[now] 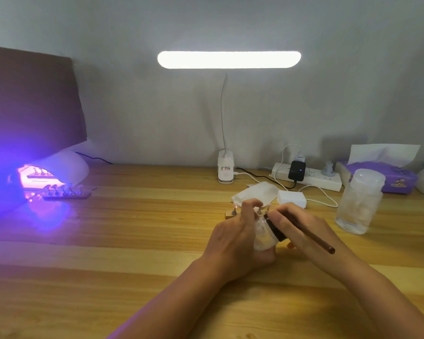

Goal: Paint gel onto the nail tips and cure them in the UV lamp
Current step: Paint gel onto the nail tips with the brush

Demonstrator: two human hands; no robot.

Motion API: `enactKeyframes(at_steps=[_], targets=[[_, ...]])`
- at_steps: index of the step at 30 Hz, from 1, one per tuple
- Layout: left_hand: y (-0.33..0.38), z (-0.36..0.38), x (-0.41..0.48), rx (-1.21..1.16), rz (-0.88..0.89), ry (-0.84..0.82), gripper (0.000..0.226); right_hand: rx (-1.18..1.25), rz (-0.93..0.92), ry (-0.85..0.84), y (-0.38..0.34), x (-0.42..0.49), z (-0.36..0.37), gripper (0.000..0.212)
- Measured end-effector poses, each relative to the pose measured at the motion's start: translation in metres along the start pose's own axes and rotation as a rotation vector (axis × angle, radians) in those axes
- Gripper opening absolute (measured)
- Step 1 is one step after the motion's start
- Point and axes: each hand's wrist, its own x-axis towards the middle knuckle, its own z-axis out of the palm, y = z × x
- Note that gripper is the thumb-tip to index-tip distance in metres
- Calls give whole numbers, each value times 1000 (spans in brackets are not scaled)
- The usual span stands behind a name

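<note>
My left hand (233, 237) grips a small clear gel jar (263, 234) with a dark rim, tilted toward my right hand. My right hand (301, 228) pinches a brown-handled brush (313, 238), its tip hidden at the jar's mouth. Just behind my hands a wooden holder (229, 214) carries nail tips on stands, partly hidden by my fingers. At the far left a white UV lamp (61, 167) glows violet, with one strip of nail tips inside it. A second strip of nail tips (65, 193) lies on the desk at its opening.
A clip-on desk light (227, 59) shines over the wooden desk. A power strip (309, 177) with cables, a white box (291, 198), folded tissue (256, 193), a clear lidded container (359, 204) and a purple tissue box (382, 174) stand at the right rear.
</note>
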Motion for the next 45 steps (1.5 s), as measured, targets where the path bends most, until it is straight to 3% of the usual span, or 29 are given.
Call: enactKeyframes(at_steps=[2,5,8,12,20,26,29,32,34,41,45], targets=[[-2,-1,-1,-53,-39,-14,78,57,-13,-60,-3,1,-4,41],[-3,0,-2,31,47,12,77,-44,24,-34,-6,-1,-3,44],[1,1,-3,155,159,21,77,-233,92,85,-6,-5,8,68],[3,-3,-4,164,164,53,74,-233,174,155,-6,-7,18,87],[5,-4,-3,157,168,36,75,-328,182,139,-8,-7,15,79],[4,-1,-3,162,186,23,82,-351,205,120,-6,-7,11,93],[4,1,-2,135,160,49,79,-179,199,96,-4,-4,4,85],[1,2,-1,51,57,68,74,161,160,-12,-6,1,-5,57],[-2,2,-1,19,3,69,76,226,110,-84,-4,3,-7,43],[-2,1,-4,137,159,73,76,-82,102,29,-3,-1,3,57],[1,3,-3,183,246,57,79,-328,37,110,2,-6,14,77]])
